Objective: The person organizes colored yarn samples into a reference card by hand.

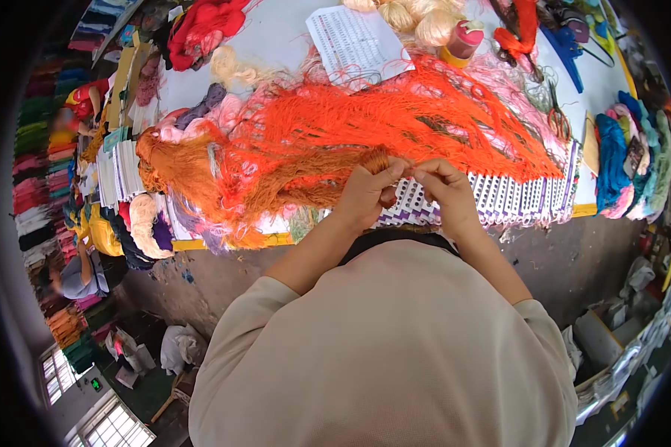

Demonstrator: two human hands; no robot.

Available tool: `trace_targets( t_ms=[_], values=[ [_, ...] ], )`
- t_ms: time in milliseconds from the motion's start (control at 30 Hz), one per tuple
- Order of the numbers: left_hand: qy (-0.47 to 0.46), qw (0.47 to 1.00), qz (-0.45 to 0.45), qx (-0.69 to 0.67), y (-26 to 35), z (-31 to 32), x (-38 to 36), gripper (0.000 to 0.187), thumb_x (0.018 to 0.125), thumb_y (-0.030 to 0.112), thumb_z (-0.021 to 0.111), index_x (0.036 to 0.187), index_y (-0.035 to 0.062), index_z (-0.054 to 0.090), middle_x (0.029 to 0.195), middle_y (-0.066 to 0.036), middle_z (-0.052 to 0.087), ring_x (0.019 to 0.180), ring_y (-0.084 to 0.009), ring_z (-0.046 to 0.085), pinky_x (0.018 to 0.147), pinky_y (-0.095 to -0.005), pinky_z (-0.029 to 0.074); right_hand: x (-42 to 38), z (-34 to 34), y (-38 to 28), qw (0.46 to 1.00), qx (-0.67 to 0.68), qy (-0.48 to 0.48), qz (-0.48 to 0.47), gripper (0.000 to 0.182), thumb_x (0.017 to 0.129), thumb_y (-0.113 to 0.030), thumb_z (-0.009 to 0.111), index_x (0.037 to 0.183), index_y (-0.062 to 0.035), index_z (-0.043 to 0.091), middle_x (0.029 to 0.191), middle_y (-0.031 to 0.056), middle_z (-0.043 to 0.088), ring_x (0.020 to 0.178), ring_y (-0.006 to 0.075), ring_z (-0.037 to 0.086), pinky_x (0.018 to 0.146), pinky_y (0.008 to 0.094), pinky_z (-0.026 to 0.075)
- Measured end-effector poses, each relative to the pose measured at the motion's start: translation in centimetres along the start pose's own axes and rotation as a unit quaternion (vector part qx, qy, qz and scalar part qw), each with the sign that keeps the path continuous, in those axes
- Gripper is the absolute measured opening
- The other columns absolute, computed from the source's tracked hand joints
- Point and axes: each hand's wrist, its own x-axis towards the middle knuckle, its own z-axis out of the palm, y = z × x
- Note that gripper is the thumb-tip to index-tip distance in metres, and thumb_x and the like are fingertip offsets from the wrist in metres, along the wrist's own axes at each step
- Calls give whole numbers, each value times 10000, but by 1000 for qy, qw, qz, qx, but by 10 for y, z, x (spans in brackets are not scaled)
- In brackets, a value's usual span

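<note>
My left hand (365, 192) is closed round one end of a rust-brown hank of thread (302, 179), whose loose strands trail left across the table. Beside it, my right hand (447, 192) pinches at the same end, fingertips almost meeting those of the left. Some strands seem to run between the two hands, though the fingers partly hide them. Bright orange threads (395, 112) spread behind both hands. Their ends reach a row of white cards with dark holes (492, 200) along the front edge, just right of my right hand.
Behind the threads lie a printed sheet (356, 45), a pink thread cone (465, 39) and cream yarn balls (434, 28). Scissors (556, 112) rest at the right. Red yarn (201, 30) sits at the back left. Two people (82, 279) are at the far left, near shelves of coloured yarn (41, 164).
</note>
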Motion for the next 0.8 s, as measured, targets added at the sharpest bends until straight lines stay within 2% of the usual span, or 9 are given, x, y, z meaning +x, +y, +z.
trace_targets(
  t_ms=[100,200,333,400,500,733,800],
  values=[
    [12,1000,2,-1,2,4,-1,196,929,241,646,1021,69,670,857,2,635,535,-65,396,485,-232,322,2,-6,5,998,52,-2,29,78,886,-133,682,914,-61,671,725,-39,571,612,33,461,566,201,376],
    [18,999,-34,-10,0,7,-2,180,931,233,640,1022,79,665,846,9,619,528,-66,399,475,-226,308,0,-7,7,998,51,-9,25,63,889,-117,679,910,-60,662,751,-37,583,623,44,466,577,204,375],
    [9,999,-31,-33,-2,9,0,173,916,225,659,1025,90,664,829,14,606,518,-63,400,468,-225,304,-1,-10,10,998,51,-3,25,68,888,-120,684,912,-59,666,763,-37,591,629,44,472,585,205,383],
    [1,1000,3,8,-5,10,3,194,894,214,684,1044,94,656,816,19,611,506,-60,392,460,-225,305,0,-11,11,999,31,-4,12,73,889,-126,686,914,-59,673,688,-52,541,601,29,440,562,201,360],
    [23,1000,4,6,-4,15,3,243,846,192,736,1038,72,646,807,26,641,523,-22,424,457,-201,301,-1,-15,14,1000,15,-6,7,68,890,-123,688,910,-60,674,691,-54,538,603,26,433,557,200,352],
    [66,996,18,51,-5,19,8,265,833,156,730,1059,52,638,802,36,650,528,-20,423,467,-191,318,-1,-14,10,1000,12,-9,17,72,887,-121,687,900,-54,663,679,-52,529,601,29,434,557,198,349],
    [67,995,32,64,-7,17,9,272,834,145,723,1068,40,633,814,30,656,523,-19,416,466,-194,321,1,-17,11,998,50,-17,41,78,882,-126,682,895,-54,658,678,-47,533,597,37,445,557,201,356]
  ],
)
